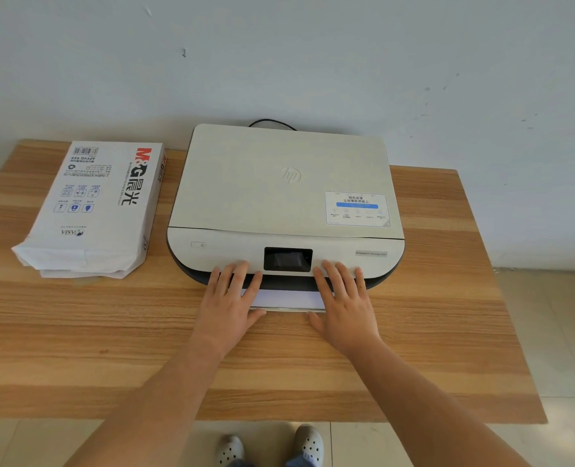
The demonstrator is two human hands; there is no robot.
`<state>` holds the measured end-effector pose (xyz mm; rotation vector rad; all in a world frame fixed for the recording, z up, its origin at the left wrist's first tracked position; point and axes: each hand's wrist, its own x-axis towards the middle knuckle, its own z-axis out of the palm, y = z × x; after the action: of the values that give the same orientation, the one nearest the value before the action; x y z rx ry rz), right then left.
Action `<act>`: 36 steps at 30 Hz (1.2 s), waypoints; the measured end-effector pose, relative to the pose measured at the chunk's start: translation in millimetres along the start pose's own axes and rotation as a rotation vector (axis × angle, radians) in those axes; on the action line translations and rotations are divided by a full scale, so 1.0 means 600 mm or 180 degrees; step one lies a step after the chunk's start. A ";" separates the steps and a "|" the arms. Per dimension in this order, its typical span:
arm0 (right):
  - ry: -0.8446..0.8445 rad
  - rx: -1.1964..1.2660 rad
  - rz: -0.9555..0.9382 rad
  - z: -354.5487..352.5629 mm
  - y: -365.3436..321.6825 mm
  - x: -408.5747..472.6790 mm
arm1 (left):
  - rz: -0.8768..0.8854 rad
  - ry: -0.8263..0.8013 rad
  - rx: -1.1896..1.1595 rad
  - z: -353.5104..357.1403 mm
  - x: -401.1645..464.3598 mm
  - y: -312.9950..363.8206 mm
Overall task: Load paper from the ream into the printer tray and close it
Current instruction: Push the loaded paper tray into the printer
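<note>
Covering both ends of the paper tray [288, 299] with the left hand [227, 306] and right hand [345, 306], leaving only the middle strip showing. Hiding most of the paper inside the printer [286, 197]. Running out of sight behind the printer's back edge: the black cable [271, 123]. Staying too small and blurred to read: the fine print on the sticker [357, 208] and on the ream [92, 203]. Getting cut off by the bottom edge: both forearms and the shoes [269, 446].

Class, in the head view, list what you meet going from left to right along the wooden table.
Paper ream → left hand → sheets in the printer tray → right hand, with the printer behind both hands.
</note>
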<state>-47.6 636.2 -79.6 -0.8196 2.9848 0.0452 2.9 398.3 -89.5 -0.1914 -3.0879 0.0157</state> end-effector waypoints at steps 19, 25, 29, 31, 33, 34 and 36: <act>0.0444 -0.0168 0.0181 0.017 -0.011 0.014 | -0.0258 0.0377 -0.0071 0.003 0.019 0.008; 0.0622 -0.0208 0.0240 0.025 -0.012 0.018 | -0.0309 0.0469 -0.0074 0.008 0.023 0.010; 0.0752 -0.0196 0.0272 0.033 -0.013 0.020 | -0.0363 0.0535 -0.0053 0.008 0.027 0.010; 0.0842 -0.0201 0.0298 0.037 -0.012 0.021 | -0.0372 0.0586 -0.0058 0.010 0.029 0.009; 0.0895 -0.0194 0.0299 0.039 -0.011 0.021 | -0.0361 0.0628 -0.0041 0.013 0.029 0.008; 0.0915 -0.0195 0.0297 0.041 -0.010 0.021 | -0.0354 0.0640 -0.0030 0.014 0.029 0.008; 0.0948 -0.0199 0.0304 0.043 -0.010 0.023 | -0.0352 0.0653 -0.0025 0.016 0.029 0.008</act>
<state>-55.3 625.0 -106.3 -0.7487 3.3170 0.0215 -14.2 404.9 -98.0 -0.0205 -2.8891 -0.0188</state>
